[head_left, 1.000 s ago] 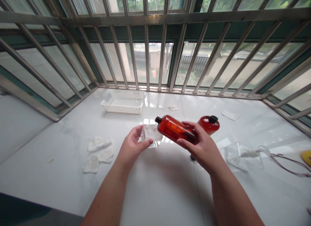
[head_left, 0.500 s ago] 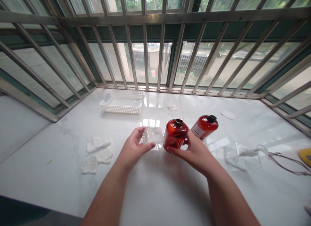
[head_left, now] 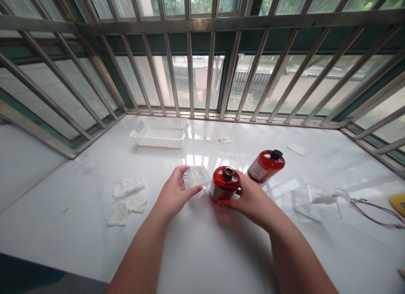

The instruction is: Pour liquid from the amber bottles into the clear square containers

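A glossy white tabletop runs back to a row of metal window bars; a white perforated basket sits near those bars, left of centre; crumpled white tissues lie well to the left of the hands, a smaller scrap of tissue lies beyond them, and a flat white piece lies farther right; a capped amber bottle with a pale label stands just beyond the right hand, the nearest obstacle on that side; on the right are a clear plastic container, a brown cord and part of a yellow object at the picture's edge.

A second ago the uncapped amber bottle was tipped, its neck towards the clear plastic box; now it is upright, lower than half a second ago, with its open mouth facing up, just right of the box; whether its base touches the tabletop cannot be told.

The left hand grips the box from its left side, thumb along the near edge, fingers behind; the right hand's fingers are curled round the uncapped bottle, thumb across its lower front.
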Demonstrator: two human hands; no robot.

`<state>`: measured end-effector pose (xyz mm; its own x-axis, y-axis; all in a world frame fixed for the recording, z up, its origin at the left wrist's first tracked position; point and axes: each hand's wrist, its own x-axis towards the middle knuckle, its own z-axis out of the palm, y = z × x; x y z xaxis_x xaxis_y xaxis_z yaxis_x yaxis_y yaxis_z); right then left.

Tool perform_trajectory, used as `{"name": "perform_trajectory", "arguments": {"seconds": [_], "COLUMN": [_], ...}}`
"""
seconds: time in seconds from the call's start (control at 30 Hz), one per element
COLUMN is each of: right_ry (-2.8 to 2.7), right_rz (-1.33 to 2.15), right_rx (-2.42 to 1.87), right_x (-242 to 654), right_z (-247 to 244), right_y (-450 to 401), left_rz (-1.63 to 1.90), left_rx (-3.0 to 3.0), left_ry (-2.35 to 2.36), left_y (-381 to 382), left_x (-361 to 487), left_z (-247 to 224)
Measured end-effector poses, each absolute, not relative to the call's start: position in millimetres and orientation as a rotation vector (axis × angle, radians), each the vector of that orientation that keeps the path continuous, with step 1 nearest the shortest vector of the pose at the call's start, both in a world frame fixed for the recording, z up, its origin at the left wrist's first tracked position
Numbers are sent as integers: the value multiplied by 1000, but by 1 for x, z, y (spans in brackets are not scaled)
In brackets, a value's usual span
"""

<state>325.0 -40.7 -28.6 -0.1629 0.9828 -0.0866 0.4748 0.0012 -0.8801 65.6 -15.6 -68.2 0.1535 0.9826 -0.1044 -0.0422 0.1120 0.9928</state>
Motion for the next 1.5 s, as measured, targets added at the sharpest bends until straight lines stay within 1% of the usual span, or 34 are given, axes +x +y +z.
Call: {"name": "perform_trajectory", "arguments": {"seconds": [0.2,0.4,0.5,0.67,0.73,0.8,0.9,1.07,1.17,1.27,1.4,1.5], "right_ry": [-1712,-1728,-1748,-1800,-1859,-1939,-2035,-2062,-2087,-2160,-2185,-2100], "right_rz": [1119,1171,1175,1156,1065,871,566,287,359,439,412,381], "right_rx": [-1517,-1456,-1427,-1400,-1427,-1539,-1816,-2220,-2304,-2271,-2222,-2138], "right_x": [325,324,323,326,330,338,355,377,375,367,362,360], "right_z": [-30,-32,-33,-39,-39,-38,-35,-38,-43,-48,-48,-40], "right_y": [-41,-42,-42,-41,-43,-48,-62,-81,-74,-59,-48,-50], "left_rz": [1065,1010,1126,1381,1403,1399,1355,1208,1181,1144,1105,1095], "left_rx": [1241,1364,1546,1906,1999,2094,2229,2366,2443,2533,2584,2547], "left_ry": [1303,1476,1449,1221,1194,1168,1113,899,834,817,823,830], "left_y": [-13,-18,-24,-30,-30,-31,-32,-34,-35,-37,-39,-40], "left_x": [58,61,68,75,77,78,81,90,94,95,96,97], "left_z": [-79,-68,-63,-58,-57,-55,-55,-56,-56,-56,-53,-52]}}
